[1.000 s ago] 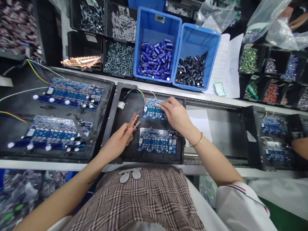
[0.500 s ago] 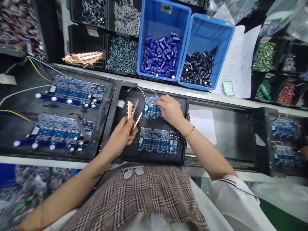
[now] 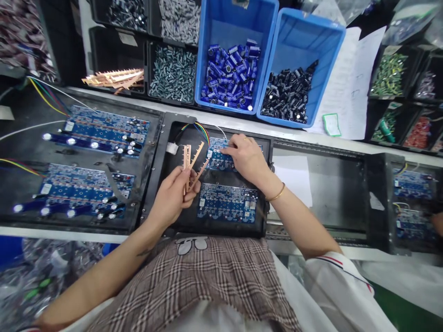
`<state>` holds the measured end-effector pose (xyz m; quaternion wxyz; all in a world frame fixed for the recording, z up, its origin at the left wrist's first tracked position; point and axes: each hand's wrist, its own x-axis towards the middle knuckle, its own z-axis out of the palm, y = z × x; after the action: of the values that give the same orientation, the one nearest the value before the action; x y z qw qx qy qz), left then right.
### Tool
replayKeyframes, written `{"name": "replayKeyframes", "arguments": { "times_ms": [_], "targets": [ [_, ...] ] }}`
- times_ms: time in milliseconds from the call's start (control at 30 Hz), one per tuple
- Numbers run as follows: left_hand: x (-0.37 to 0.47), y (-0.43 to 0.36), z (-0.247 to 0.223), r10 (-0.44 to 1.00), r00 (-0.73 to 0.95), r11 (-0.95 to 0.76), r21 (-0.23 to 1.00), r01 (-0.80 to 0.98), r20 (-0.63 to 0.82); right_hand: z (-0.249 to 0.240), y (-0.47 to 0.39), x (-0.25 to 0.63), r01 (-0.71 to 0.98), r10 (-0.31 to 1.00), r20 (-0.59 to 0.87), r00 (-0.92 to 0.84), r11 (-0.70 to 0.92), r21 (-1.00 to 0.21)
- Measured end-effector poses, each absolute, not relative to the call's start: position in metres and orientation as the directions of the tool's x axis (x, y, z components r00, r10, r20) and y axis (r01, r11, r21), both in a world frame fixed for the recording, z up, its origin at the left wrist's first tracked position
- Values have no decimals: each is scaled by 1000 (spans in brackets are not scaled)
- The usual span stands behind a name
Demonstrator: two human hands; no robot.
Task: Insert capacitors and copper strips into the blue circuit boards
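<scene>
My left hand (image 3: 176,191) is closed around several copper-coloured toothed metal strips (image 3: 187,159), which fan upward over the black tray. At the upper circuit board (image 3: 216,159), my right hand (image 3: 247,157) has its fingers curled together and its thumb tip against the board's surface. Whatever lies between those fingertips is too small to make out, and the hand covers the board's right part. Below it in the same tray lies a second blue circuit board (image 3: 226,203). Coloured wires with a white connector (image 3: 172,147) run from the upper board's left end.
The black tray (image 3: 187,226) sits on a rail line. More boards with blue capacitors (image 3: 71,141) lie left. Behind stand a blue bin of blue capacitors (image 3: 230,76), a bin of black capacitors (image 3: 287,94) and a compartment of copper strips (image 3: 116,78). Another tray's board (image 3: 413,184) is right.
The strips in my left hand have spread a little and shifted slightly. My right hand stays at the upper board. The whole view has moved slightly.
</scene>
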<state>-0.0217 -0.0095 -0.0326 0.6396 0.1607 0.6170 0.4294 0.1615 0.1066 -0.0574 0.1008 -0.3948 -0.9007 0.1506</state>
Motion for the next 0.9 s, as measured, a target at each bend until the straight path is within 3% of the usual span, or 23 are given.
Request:
{"name": "replayKeyframes", "arguments": {
  "times_ms": [67, 167, 233, 300, 400, 500, 600, 800, 900],
  "targets": [
    [-17, -14, -31, 790, -146, 523, 779, -347, -596, -44, 92, 157, 645, 783, 65, -619, 553, -528],
    [-8, -22, -27, 867, -132, 433, 857, -281, -481, -25, 62, 146, 391, 824, 20, -566, 289, -874],
    [-7, -26, -24, 898, -170, 374, 908, -186, -405, -18, 48, 143, 227, 858, -22, -513, 112, -967],
    [-11, -27, -23, 905, -240, 333, 936, -115, -352, -15, 45, 147, 198, 895, -37, -445, 58, -979],
    [-23, -27, -26, 908, -237, 336, 938, -86, -346, -23, 59, 160, 433, 890, 58, -452, 275, -858],
    [-32, -27, -32, 889, -140, 429, 899, -83, -437, -40, 74, 166, 661, 788, 105, -607, 574, -484],
    [-34, -29, -36, 859, -124, 487, 868, -97, -496, -57, 80, 163, 667, 698, 76, -712, 706, -237],
    [-35, -36, -40, 868, -132, 460, 875, -147, -479, -64, 82, 159, 675, 695, 61, -717, 713, -191],
    [-33, -42, -39, 868, -156, 453, 880, -141, -472, -52, 74, 159, 677, 732, 91, -675, 664, -318]
  ]
}}
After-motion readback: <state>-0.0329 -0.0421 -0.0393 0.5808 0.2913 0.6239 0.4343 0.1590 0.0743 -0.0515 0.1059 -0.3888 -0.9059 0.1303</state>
